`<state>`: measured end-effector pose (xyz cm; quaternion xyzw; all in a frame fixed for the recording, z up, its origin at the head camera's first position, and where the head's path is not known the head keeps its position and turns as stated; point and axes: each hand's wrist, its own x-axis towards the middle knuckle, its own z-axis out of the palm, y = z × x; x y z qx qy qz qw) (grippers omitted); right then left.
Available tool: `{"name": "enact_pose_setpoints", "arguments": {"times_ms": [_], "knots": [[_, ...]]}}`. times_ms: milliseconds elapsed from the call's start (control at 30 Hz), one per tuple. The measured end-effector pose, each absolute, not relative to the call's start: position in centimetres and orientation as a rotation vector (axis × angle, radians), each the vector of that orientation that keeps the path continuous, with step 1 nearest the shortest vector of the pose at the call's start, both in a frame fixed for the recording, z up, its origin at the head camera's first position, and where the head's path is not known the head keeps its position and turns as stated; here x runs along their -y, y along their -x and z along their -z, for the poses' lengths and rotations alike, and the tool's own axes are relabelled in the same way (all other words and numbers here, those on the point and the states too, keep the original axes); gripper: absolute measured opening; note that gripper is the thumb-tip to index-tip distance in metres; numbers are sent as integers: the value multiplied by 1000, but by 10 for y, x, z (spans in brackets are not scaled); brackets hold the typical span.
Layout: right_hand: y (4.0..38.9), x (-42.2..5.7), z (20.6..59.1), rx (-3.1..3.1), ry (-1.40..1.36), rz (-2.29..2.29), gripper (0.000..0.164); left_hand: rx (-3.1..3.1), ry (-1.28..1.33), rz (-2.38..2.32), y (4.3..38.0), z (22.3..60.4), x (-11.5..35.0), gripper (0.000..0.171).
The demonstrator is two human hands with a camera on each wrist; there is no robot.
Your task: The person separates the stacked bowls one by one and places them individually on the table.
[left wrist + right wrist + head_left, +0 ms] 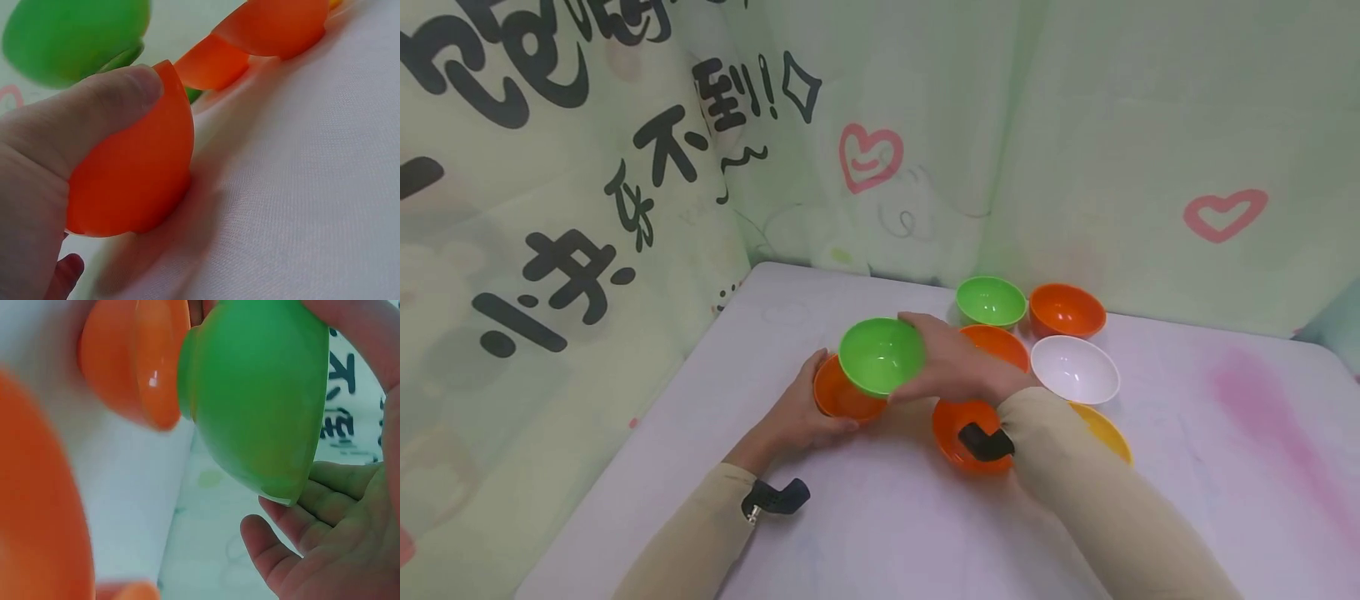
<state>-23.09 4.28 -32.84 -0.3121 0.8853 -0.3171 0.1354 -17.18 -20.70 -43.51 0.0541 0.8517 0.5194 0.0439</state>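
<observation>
My left hand (801, 410) grips an orange bowl (841, 396) that sits upright at the left of the bowl group. In the left wrist view its thumb presses the orange bowl's side (140, 169) near the rim. Held up by my right hand (955, 360), a green bowl (880, 358) hangs over the orange one and covers part of it. The right wrist view has the green bowl (256, 394) between thumb and fingers, its foot close to the orange bowl's rim (165, 369); whether they touch, I cannot tell.
Right of the hands on the white table (865, 533) stand a green bowl (991, 302), orange bowls (1067, 310), a white bowl (1075, 369) and a yellow bowl (1107, 432). My right arm partly hides the front orange bowl (958, 442). A printed curtain (1075, 150) hangs behind and left.
</observation>
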Motion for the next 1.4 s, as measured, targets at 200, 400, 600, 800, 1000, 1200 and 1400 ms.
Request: {"name": "enact_pose_setpoints", "arguments": {"times_ms": [200,400,600,800,1000,1200,1400], "knots": [[230,-79,326,-2686,821,873,109,-2599,-51,-1543,170,433,203,123],[225,-117,325,-2715,738,875,112,-2616,22,-1505,168,432,200,123],[213,-155,319,-2732,662,910,113,-2625,35,-1477,169,432,200,121],[206,-192,323,-2778,579,907,112,-2623,28,-1481,169,432,201,119],[197,-232,335,-2815,447,902,111,-2621,32,-1476,168,433,201,120],[189,-269,343,-2873,367,880,113,-2611,34,-1478,167,434,203,122],[185,-300,348,-2909,295,894,110,-2612,-3,-1488,169,432,204,122]]}}
